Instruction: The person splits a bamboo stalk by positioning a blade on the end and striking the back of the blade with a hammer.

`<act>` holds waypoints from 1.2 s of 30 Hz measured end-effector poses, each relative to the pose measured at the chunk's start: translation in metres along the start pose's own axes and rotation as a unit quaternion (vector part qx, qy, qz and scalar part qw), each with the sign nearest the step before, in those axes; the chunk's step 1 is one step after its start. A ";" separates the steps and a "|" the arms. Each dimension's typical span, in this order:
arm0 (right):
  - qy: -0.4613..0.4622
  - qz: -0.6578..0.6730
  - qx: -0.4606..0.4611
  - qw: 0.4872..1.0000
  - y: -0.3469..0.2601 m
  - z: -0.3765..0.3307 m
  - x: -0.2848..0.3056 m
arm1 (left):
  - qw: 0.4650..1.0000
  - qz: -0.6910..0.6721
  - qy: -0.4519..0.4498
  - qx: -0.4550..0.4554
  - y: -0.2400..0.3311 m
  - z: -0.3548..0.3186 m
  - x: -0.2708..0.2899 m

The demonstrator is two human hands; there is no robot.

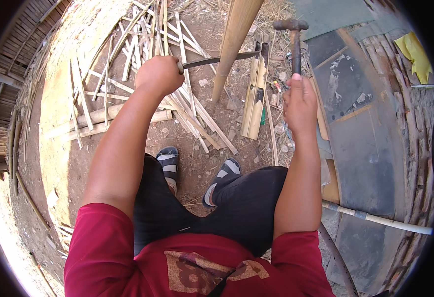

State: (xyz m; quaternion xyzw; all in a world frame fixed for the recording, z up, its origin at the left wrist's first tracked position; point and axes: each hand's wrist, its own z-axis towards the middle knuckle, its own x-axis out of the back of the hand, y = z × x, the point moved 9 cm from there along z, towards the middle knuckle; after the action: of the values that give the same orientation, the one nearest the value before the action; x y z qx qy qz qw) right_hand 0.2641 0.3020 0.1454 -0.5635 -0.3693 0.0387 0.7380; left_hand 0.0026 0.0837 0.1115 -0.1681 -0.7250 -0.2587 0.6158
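My left hand is closed round the handle of a long-bladed knife, its dark blade pointing right. That blade crosses a thick bamboo pole that slants down to the ground in front of me. Part of the blade is hidden at the pole; I cannot tell whether it is in the bamboo or behind it. My right hand grips a hammer by its handle, raised to the right of the pole with its rusty head uppermost and apart from the knife.
Many split bamboo strips lie scattered beyond my feet. Halved bamboo pieces lie right of the pole. Bamboo lengths rest at left. Dark sheets, a yellow cloth-like piece and a white pipe are along the right.
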 end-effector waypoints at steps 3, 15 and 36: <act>0.010 0.024 0.017 1.000 -0.012 -0.008 -0.002 | 1.000 -0.001 -0.011 0.006 -0.004 -0.009 -0.001; -0.009 -0.015 0.021 1.000 0.001 0.000 -0.016 | 1.000 0.000 -0.005 0.005 -0.004 0.000 -0.004; -0.019 0.029 -0.004 0.999 0.006 -0.014 -0.005 | 1.000 -0.001 -0.022 -0.018 0.005 0.001 -0.023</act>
State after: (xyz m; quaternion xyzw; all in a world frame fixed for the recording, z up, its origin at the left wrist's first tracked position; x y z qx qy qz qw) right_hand 0.2710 0.2902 0.1362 -0.5764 -0.3665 0.0695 0.7271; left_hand 0.0092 0.0902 0.0900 -0.1844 -0.7333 -0.2687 0.5967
